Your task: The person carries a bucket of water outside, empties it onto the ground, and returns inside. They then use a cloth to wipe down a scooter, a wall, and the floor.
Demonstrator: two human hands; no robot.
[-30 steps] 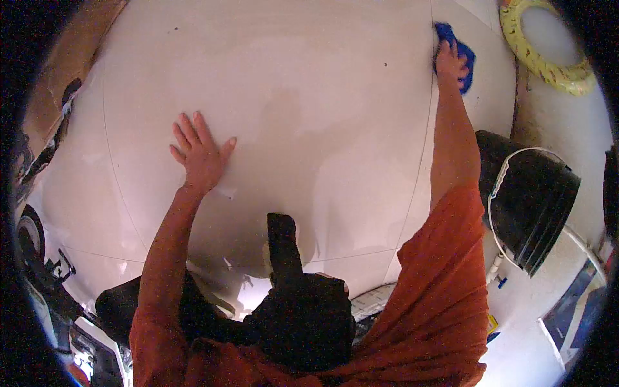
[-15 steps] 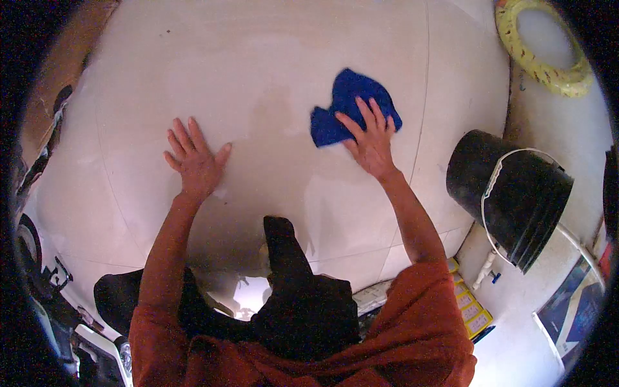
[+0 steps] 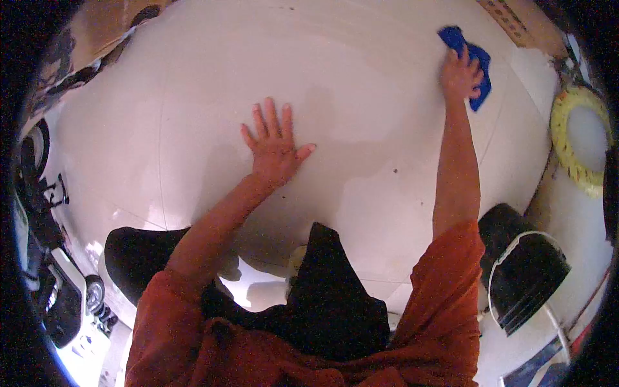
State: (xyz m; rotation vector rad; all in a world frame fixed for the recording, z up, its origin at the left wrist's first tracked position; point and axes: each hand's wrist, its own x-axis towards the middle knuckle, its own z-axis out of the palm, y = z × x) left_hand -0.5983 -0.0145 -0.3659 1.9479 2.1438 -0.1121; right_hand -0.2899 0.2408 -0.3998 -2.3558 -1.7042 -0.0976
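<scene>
My left hand (image 3: 276, 155) lies flat on the pale tiled floor (image 3: 367, 213), fingers spread, with nothing in it. My right arm is stretched far forward and to the right. At its end my right hand (image 3: 461, 80) presses on a crumpled blue cloth (image 3: 481, 59), its fingers bent over the fabric. The cloth sticks out ahead of the fingertips and along the right side of the hand. My palm hides part of it.
On the right a black bucket (image 3: 532, 277) with a white handle lies tilted, below a yellow wrapped ring (image 3: 562, 138). Cardboard stands at the upper right (image 3: 525, 26) and upper left (image 3: 103, 29). Dark wheeled equipment (image 3: 95, 293) lines the left side.
My right hand has slid the blue cloth forward and to the right across the floor. The view has shifted rightward, and my left hand now appears nearer the middle, still flat.
</scene>
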